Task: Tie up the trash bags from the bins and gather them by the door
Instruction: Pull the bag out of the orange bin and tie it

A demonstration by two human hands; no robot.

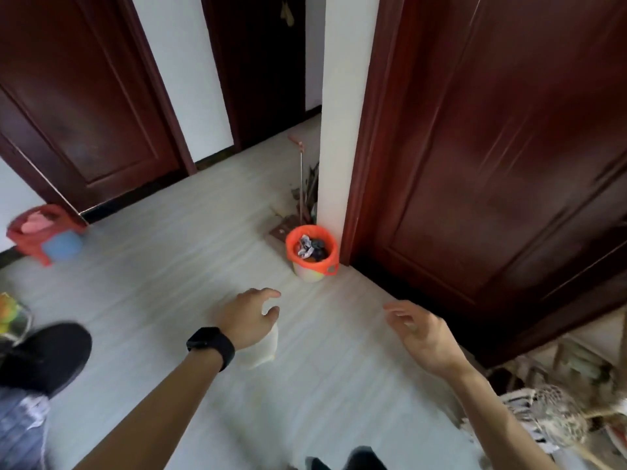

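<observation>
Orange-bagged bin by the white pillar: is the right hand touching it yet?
Apart. The head view shows a stretch of bare floor between the right hand and the orange-bagged bin.

This is a home, seen in a hallway between rooms. Three dark red-brown panelled wooden doors open off it: one on the left (84,96), one at the far end (261,62) and one on the right (492,147), set in plain white walls (342,113). The floor (169,283) is pale and wood-patterned. A small bin (307,271) lined with an orange bag (311,262) stands at the wall corner, a long-handled dustpan (300,174) leaning just behind it. A blue bin (62,245) with a red bag (30,232) sits at the floor's left edge.
</observation>
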